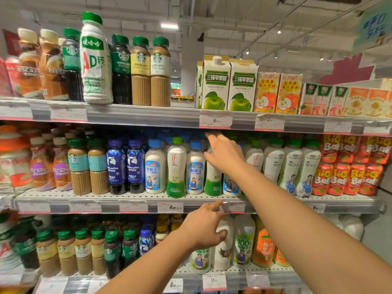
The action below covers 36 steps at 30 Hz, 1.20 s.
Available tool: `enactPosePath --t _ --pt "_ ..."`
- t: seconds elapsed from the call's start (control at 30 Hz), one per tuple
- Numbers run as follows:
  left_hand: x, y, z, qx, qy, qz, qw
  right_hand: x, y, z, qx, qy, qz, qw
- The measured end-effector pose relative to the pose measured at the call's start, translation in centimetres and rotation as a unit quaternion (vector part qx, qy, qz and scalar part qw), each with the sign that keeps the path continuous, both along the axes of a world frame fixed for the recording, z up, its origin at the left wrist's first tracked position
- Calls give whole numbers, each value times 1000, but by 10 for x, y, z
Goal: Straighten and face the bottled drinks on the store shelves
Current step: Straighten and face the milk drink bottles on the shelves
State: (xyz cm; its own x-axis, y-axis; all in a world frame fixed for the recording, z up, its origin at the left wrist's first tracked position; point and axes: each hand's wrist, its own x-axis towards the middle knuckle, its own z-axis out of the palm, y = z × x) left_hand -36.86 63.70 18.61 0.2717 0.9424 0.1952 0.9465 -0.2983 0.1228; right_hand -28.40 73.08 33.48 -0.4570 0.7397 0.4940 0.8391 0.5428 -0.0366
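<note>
At twelve o'clock of the head view, middle shelf (191,197): right hand (226,154), fingers extended and loose, holding nothing, reaches among the bottled drinks (196,166). Green-based bottle (176,166) stands among blue-labelled ones; this row judged unfinished, top row largely faced. At six o'clock, left hand (204,227), fingers spread, thumb pressing a white bottle (223,251) on the lower shelf; grip uncertain. Materials: smooth cylindrical plastic, glossy sleeves, ribbed screw caps, perforated metal shelving.
</note>
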Motion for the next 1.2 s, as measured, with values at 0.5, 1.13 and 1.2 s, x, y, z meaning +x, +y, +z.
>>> enactPosePath --t 0.5,1.13,1.2 --pt "-100 -19 60 257 -171 104 946 5 3 -4 -31 57 -54 996" --pt "-99 19 99 251 -234 166 924 24 -22 -24 -26 123 13 992" --pt "-98 23 100 249 -251 180 918 25 -21 -26 -23 129 14 991"
